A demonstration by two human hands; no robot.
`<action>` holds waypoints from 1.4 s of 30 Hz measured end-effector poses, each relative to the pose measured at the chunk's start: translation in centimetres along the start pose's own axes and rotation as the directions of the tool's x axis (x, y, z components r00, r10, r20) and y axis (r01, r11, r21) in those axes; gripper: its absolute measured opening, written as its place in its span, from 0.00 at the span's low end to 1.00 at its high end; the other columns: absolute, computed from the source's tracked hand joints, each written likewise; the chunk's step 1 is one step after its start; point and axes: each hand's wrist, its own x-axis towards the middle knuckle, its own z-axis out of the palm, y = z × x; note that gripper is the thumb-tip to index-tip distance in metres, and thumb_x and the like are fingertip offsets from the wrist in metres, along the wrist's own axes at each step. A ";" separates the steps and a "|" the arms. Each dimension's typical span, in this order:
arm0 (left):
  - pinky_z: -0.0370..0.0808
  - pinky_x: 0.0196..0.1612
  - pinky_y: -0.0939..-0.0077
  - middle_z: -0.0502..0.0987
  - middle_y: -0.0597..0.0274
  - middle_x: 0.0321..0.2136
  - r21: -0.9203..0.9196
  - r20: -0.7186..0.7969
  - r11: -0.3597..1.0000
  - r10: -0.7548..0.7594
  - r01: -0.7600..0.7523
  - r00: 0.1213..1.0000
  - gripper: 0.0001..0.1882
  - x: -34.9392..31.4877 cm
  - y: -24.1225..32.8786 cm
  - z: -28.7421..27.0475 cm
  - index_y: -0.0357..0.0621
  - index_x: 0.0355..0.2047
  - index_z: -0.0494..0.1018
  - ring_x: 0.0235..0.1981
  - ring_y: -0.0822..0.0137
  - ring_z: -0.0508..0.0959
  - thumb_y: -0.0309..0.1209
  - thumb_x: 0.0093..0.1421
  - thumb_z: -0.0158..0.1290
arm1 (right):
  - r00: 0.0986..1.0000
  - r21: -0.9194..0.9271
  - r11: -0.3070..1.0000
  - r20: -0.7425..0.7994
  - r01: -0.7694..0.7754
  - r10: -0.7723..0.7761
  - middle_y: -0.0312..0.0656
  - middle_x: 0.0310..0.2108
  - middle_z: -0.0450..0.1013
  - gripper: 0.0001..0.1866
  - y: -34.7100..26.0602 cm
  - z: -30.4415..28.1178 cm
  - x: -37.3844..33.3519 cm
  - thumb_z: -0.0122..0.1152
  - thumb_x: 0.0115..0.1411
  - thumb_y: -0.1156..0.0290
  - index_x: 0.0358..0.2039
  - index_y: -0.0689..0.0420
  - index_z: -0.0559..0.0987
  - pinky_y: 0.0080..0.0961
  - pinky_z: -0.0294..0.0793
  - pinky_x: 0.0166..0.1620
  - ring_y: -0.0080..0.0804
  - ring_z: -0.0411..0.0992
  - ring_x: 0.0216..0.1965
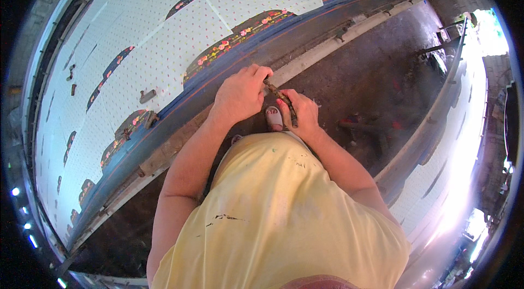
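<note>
My left hand [240, 95] is closed around the top end of a thin, dark, stained stick-like tool [284, 100]. My right hand [301, 114] grips the same tool lower down, fingers wrapped round it. Both hands meet just beside the dark blue edge [229, 68] of a long printing table covered in white dotted cloth [164, 32] with curved floral border motifs [240, 35]. Below my hands I see my yellow shirt and a foot in a light sandal [274, 118].
A metal rail [327, 48] runs along the table's edge. The dark wet floor aisle [376, 76] lies between this table and a second white-covered table [458, 130] on the right. Small dark objects [147, 95] lie on the cloth. Dark clutter sits on the floor at the right.
</note>
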 end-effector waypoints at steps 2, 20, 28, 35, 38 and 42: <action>0.84 0.56 0.48 0.78 0.54 0.56 0.004 0.001 1.000 -0.002 0.002 1.000 0.27 0.1 -0.1 0.1 0.51 0.60 0.72 0.58 0.47 0.82 0.26 0.61 0.63 | 0.983 -0.156 0.975 -0.065 0.161 -0.172 0.42 0.31 0.82 0.09 0.4 0.3 0.6 0.73 0.68 0.64 0.42 0.55 0.84 0.43 0.75 0.34 0.47 0.80 0.32; 0.84 0.52 0.49 0.77 0.52 0.51 0.024 -0.050 1.000 0.015 -0.014 0.999 0.27 0.0 0.0 0.7 0.49 0.58 0.74 0.54 0.45 0.82 0.23 0.57 0.63 | 0.518 0.523 -0.460 0.842 -0.717 0.149 0.33 0.25 0.69 0.35 1.9 2.8 -1.0 0.47 0.80 0.33 0.55 0.55 0.81 0.33 0.71 0.31 0.28 0.67 0.23; 0.85 0.52 0.49 0.76 0.52 0.52 0.062 -0.058 0.997 0.041 -0.038 0.997 0.28 0.2 0.0 0.5 0.52 0.59 0.72 0.54 0.44 0.83 0.24 0.58 0.63 | 0.772 0.898 0.361 -0.037 -0.254 0.635 0.50 0.58 0.78 0.30 4.7 3.4 -4.7 0.56 0.82 0.51 0.72 0.59 0.73 0.44 0.77 0.62 0.43 0.79 0.56; 0.84 0.54 0.49 0.76 0.53 0.53 0.062 -0.002 0.998 -0.015 0.015 1.000 0.28 -0.1 0.4 0.0 0.53 0.60 0.71 0.57 0.47 0.82 0.27 0.60 0.65 | 0.877 -0.356 0.832 -0.068 0.424 -0.476 0.45 0.63 0.79 0.23 3.2 -2.9 -5.1 0.66 0.69 0.65 0.64 0.52 0.84 0.51 0.66 0.74 0.48 0.75 0.67; 0.84 0.54 0.49 0.77 0.53 0.53 0.064 0.006 0.998 -0.022 0.021 1.000 0.28 0.0 0.6 -0.2 0.53 0.60 0.71 0.57 0.47 0.82 0.26 0.60 0.65 | 0.914 -0.422 0.825 0.028 0.377 -0.404 0.41 0.63 0.79 0.31 2.4 -1.2 -3.4 0.68 0.67 0.60 0.70 0.53 0.79 0.52 0.65 0.75 0.44 0.75 0.67; 0.84 0.54 0.49 0.77 0.53 0.54 0.061 -0.003 0.998 -0.019 0.019 1.000 0.28 0.0 0.6 -0.1 0.52 0.59 0.71 0.57 0.46 0.82 0.26 0.59 0.65 | 0.935 -0.395 0.856 0.025 0.333 -0.352 0.41 0.45 0.79 0.34 2.1 0.9 -1.8 0.68 0.68 0.59 0.72 0.58 0.76 0.49 0.73 0.61 0.43 0.77 0.48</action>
